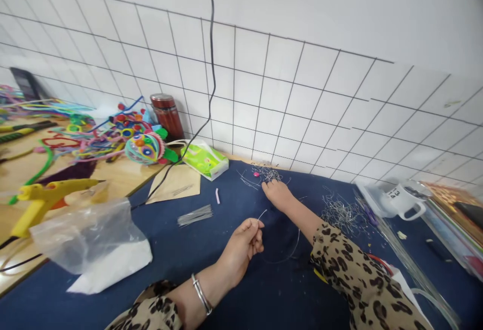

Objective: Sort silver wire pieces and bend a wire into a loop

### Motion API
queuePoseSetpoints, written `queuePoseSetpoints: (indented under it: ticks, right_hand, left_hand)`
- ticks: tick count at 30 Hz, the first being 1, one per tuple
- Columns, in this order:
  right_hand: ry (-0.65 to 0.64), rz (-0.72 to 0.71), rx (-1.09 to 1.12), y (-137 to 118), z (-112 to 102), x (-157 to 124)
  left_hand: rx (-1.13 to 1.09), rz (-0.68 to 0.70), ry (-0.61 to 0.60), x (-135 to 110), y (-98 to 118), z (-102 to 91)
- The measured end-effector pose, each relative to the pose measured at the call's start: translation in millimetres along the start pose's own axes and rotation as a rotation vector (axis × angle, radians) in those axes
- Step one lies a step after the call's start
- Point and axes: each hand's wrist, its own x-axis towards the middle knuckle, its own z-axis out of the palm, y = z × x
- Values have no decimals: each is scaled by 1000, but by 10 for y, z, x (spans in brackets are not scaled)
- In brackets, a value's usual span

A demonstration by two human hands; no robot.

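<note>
My left hand [243,244], with a silver bangle on the wrist, is pinched shut on a thin silver wire [285,254] that loops down over the dark blue cloth [211,269]. My right hand [278,194] reaches forward with its fingers curled down into a small heap of short wires [266,173] near a pink bead [256,174]; whether it grips anything I cannot make out. Both sleeves are leopard print.
A bundle of cut wires [195,215] and a pink tube piece [217,196] lie left of my hands. A tangled wire pile [341,214], a white mug [403,200], a green packet [206,159], a plastic bag [90,234], a yellow glue gun [45,196] and colourful pipe-cleaner crafts [139,144] surround them.
</note>
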Motion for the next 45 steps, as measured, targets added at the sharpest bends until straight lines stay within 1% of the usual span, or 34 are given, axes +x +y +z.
queuePoseSetpoints:
  ticks: [3,7,13,16,19,22,25,27,29,31,32,34,36,40,43,45]
  right_hand:
    - [-2,-55,-48,-1,-16,21]
    - [-24,-92,-79,26,-59,17]
    - [-66,-132,-43,83,-159,-87]
    - [-56,-112,4,135,-230,-222]
    - [-42,-63,54,193,-282,-422]
    - [-24,-6,105,232,-289,-670]
    - [18,67,215,266,-257,-921]
    - [-38,88,187,302,-231,-1064]
    - [-140,86,92,350,-221,-1171]
    - [-211,77,30,393,-239,-1224]
    - [-224,72,22,404,-261,-1221]
    - [-215,60,19,386,-320,-1139]
    - [-179,54,19,303,-379,-947]
    - [-119,34,40,8,-410,-341]
    - [-83,37,49,-195,-350,108]
    - [-70,53,44,-286,-292,328]
  left_hand:
    - [8,1,-3,1,6,2]
    - [15,-2,-1,-2,19,6]
    - [16,-2,-6,-5,17,-4]
    - [11,-5,-10,-1,15,-17]
    - [6,0,-15,1,12,-30]
    - [2,1,-9,0,9,-36]
    - [9,-5,-6,0,3,-38]
    - [20,-7,-8,1,-2,-39]
    - [28,-3,-10,2,-8,-41]
    - [32,2,-13,0,-13,-42]
    - [34,4,-15,-2,-15,-41]
    - [38,8,-16,-7,-17,-36]
    - [39,12,-12,-11,-16,-30]
    - [37,22,12,-11,-13,-23]
    - [30,30,22,-8,-12,-29]
    - [21,30,23,-7,-12,-35]
